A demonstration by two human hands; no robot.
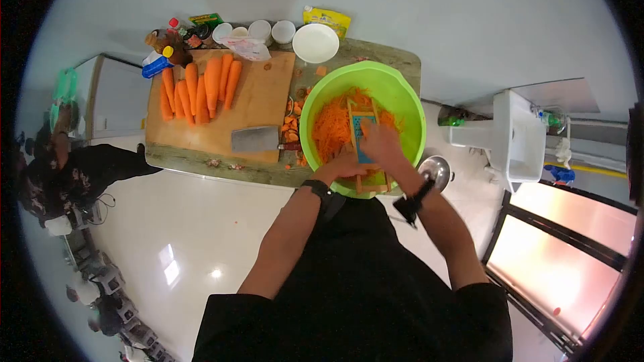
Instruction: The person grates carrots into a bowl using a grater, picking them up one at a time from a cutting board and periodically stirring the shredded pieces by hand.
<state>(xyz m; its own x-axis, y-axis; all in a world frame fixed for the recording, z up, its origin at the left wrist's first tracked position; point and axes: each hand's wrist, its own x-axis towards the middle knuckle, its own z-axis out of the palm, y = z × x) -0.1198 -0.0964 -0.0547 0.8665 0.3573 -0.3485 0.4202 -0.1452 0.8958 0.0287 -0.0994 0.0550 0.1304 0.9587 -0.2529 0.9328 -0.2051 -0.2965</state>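
A wooden-framed grater [353,123] with a blue plate leans inside a lime-green basin [414,117]. Grated carrot [332,127] lies heaped around it in the basin. My left hand [343,166] is closed on the lower part of the grater's frame. Over the blue plate, my right hand [380,144] is closed, and a bit of orange carrot [365,125] shows at its fingers; most of that piece is hidden. Left of the basin, a cleaver [256,139] rests on a wooden cutting board [265,97], beside several whole peeled carrots [212,84].
Carrot scraps [292,124] lie between board and basin. A white bowl [315,43], white cups [259,31], bottles [178,55] and a yellow pouch [327,20] line the wall side. A metal lid [436,172] and a white sink [526,141] are rightward. Another person [80,177] stands left.
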